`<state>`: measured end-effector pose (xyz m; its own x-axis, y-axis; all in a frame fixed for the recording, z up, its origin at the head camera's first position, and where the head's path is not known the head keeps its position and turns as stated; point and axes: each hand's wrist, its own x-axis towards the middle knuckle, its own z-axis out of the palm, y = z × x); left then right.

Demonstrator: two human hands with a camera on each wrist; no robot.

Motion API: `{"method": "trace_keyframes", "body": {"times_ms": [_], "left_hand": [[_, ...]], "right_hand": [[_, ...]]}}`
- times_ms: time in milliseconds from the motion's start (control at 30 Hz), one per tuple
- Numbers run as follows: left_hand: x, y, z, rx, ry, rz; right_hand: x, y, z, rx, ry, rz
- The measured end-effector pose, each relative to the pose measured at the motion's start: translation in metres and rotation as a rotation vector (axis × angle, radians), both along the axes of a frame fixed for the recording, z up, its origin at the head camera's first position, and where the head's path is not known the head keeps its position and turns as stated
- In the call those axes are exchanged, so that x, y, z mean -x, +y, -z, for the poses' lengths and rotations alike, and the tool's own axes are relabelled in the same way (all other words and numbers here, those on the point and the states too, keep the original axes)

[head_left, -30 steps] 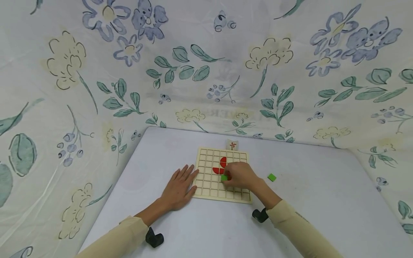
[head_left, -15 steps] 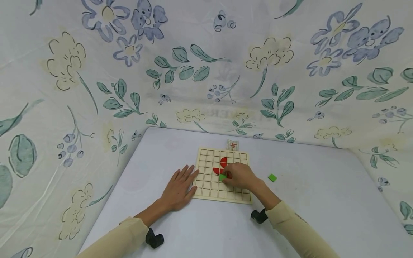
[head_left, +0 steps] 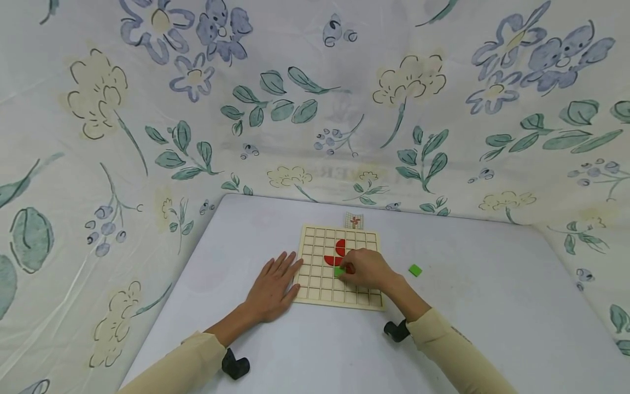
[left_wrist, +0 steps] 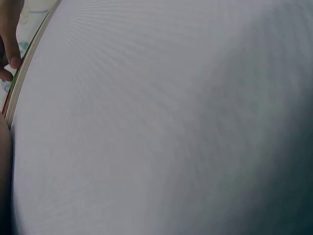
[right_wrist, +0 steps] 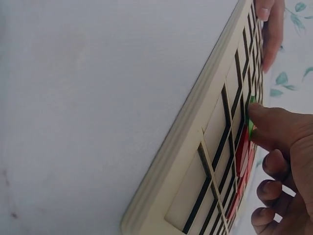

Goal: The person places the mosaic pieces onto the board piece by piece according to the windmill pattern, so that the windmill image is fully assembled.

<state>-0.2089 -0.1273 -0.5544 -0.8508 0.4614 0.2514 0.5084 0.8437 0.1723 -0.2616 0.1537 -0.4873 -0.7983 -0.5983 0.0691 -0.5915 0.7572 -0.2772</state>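
A pale wooden grid board (head_left: 339, 305) lies on the white table. My right hand (head_left: 368, 268) reaches over its middle and pinches a small green square tile (head_left: 338, 271) between thumb and forefinger, right at the grid. In the right wrist view the green tile (right_wrist: 251, 128) is mostly covered by the thumb, and the other fingers are curled beneath. Red rounded pieces (head_left: 340, 247) sit in cells beside and above it, some partly hidden by the hand. Flat on the table, with fingers spread, my left hand (head_left: 273, 289) rests against the board's left edge.
A loose green tile (head_left: 415, 270) lies on the table to the right of the board. Behind the board's far edge is a small card (head_left: 354, 220) with a red pinwheel-like pattern on a grid. Floral cloth (head_left: 325, 109) hangs around the table.
The green tile has shifted slightly left under my right fingertips, down beside the red pieces. My left hand has stayed in place.
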Motion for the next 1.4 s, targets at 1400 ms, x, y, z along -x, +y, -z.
{"method": "trace_keyframes", "body": {"times_ms": [1400], "left_hand": [[0.000, 0.001, -0.003, 0.002, -0.004, -0.004]], "right_hand": [[-0.021, 0.100, 0.010, 0.054, -0.113, 0.298]]}}
